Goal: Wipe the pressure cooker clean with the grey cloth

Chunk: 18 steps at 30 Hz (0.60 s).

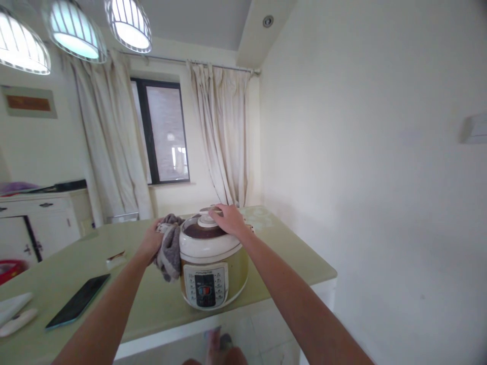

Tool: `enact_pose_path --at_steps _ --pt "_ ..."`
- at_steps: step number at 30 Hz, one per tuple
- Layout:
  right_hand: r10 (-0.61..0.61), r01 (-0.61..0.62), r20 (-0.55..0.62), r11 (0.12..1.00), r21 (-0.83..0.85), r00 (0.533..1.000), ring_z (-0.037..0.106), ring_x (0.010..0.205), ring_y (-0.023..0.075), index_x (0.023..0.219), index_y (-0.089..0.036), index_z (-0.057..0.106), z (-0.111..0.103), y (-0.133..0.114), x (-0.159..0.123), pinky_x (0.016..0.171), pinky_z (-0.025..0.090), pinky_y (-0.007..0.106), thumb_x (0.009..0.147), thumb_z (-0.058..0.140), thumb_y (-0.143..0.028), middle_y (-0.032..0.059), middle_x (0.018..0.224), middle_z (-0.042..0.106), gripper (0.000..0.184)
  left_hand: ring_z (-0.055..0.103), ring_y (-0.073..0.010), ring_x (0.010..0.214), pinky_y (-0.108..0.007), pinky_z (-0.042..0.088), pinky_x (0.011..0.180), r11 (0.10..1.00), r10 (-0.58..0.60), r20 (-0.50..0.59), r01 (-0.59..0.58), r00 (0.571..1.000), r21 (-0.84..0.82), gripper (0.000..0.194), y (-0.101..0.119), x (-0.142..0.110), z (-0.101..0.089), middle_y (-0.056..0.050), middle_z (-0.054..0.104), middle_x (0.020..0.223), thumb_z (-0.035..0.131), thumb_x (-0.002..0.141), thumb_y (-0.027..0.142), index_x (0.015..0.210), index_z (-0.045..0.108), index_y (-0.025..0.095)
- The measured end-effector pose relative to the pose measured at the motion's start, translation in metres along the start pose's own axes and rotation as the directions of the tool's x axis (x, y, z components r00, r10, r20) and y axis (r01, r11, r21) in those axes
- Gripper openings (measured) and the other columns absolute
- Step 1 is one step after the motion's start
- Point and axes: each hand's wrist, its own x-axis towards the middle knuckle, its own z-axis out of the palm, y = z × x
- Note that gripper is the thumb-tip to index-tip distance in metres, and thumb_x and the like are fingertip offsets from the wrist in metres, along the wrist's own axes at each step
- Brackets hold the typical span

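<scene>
A white and pale-gold electric pressure cooker stands upright near the front edge of the green table, its button panel facing me. My right hand is closed over the handle on top of the lid. At the cooker's left side, my left hand grips a grey and white patterned cloth. The cloth hangs bunched against the cooker's wall, and part of my left fingers is hidden behind it.
On the green tabletop lie a dark phone, a small white item and white objects at the left edge. A plain wall borders the right side. Pendant lamps hang at upper left.
</scene>
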Motion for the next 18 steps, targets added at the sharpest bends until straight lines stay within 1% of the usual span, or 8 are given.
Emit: enact_pose_path --at_steps 3,6,9,11,13,14,16,18 --pt "-0.020 0.020 -0.005 1.000 -0.018 1.000 0.066 0.120 0.0287 0.129 -0.026 0.075 0.001 -0.002 0.001 0.104 0.048 0.037 0.102 0.054 -0.061 0.0080 0.125 0.078 0.049 0.074 -0.0288 0.099 -0.038 0.061 0.089 0.999 0.047 -0.024 -0.047 0.999 0.007 0.061 -0.004 -0.030 -0.003 -0.009 0.079 0.106 0.065 0.069 0.036 0.128 0.061 0.019" --pt "-0.017 0.016 -0.012 1.000 -0.010 1.000 0.066 0.120 0.0290 0.126 -0.023 0.076 0.001 -0.004 0.003 0.103 0.049 0.037 0.101 0.056 -0.058 0.0091 0.124 0.078 0.047 0.072 -0.0308 0.102 -0.043 0.058 0.096 0.985 0.154 -0.111 -0.145 0.982 0.088 0.054 -0.001 -0.068 0.001 -0.010 0.077 0.111 0.063 0.076 0.041 0.126 0.060 0.022" --pt "-0.003 0.003 0.010 0.999 0.050 1.000 0.068 0.118 0.0270 0.124 -0.025 0.078 0.001 -0.003 0.006 0.101 0.050 0.035 0.103 0.054 -0.058 0.0074 0.123 0.079 0.045 0.070 -0.0331 0.107 -0.046 0.056 0.099 0.948 0.298 -0.200 -0.265 0.933 0.175 0.047 0.016 -0.104 0.012 -0.010 0.075 0.118 0.060 0.083 0.049 0.123 0.062 0.024" --pt "-0.033 0.030 0.029 0.994 0.106 0.999 0.069 0.119 0.0244 0.123 -0.029 0.079 0.000 -0.001 0.008 0.102 0.049 0.033 0.106 0.050 -0.055 0.0038 0.125 0.079 0.042 0.068 -0.0339 0.115 -0.045 0.053 0.103 0.895 0.416 -0.145 -0.376 0.898 0.240 0.043 0.035 -0.117 0.020 -0.009 0.073 0.125 0.062 0.084 0.049 0.121 0.064 0.026" --pt "-0.078 0.073 0.026 0.984 0.162 0.997 0.068 0.125 0.0227 0.124 -0.031 0.079 0.001 0.001 0.010 0.106 0.048 0.032 0.107 0.052 -0.051 0.0008 0.129 0.077 0.038 0.067 -0.0331 0.119 -0.043 0.052 0.103 0.834 0.488 -0.032 -0.456 0.872 0.311 0.039 0.058 -0.118 0.026 -0.007 0.071 0.131 0.062 0.085 0.045 0.120 0.067 0.029" --pt "-0.092 0.086 0.023 0.978 0.189 0.996 0.067 0.127 0.0221 0.125 -0.030 0.078 0.001 0.003 0.010 0.109 0.047 0.032 0.107 0.053 -0.048 0.0001 0.132 0.076 0.036 0.067 -0.0325 0.119 -0.042 0.052 0.102 0.811 0.498 0.020 -0.474 0.867 0.344 0.038 0.069 -0.114 0.028 -0.006 0.071 0.132 0.062 0.085 0.044 0.121 0.067 0.030" --pt "-0.092 0.082 0.032 0.970 0.227 0.995 0.065 0.130 0.0211 0.127 -0.029 0.077 0.002 0.004 0.012 0.111 0.046 0.032 0.107 0.054 -0.045 -0.0002 0.136 0.075 0.035 0.068 -0.0310 0.115 -0.040 0.051 0.099 0.791 0.480 0.100 -0.479 0.872 0.380 0.038 0.086 -0.097 0.031 -0.005 0.072 0.130 0.063 0.085 0.042 0.121 0.068 0.030" --pt "-0.090 0.079 0.039 0.971 0.225 0.995 0.066 0.130 0.0205 0.127 -0.029 0.077 0.001 0.004 0.013 0.111 0.047 0.032 0.108 0.051 -0.041 0.0002 0.135 0.075 0.034 0.070 -0.0291 0.108 -0.037 0.051 0.093 0.812 0.428 0.150 -0.452 0.891 0.369 0.036 0.095 -0.072 0.031 -0.005 0.075 0.119 0.062 0.085 0.043 0.118 0.068 0.029"
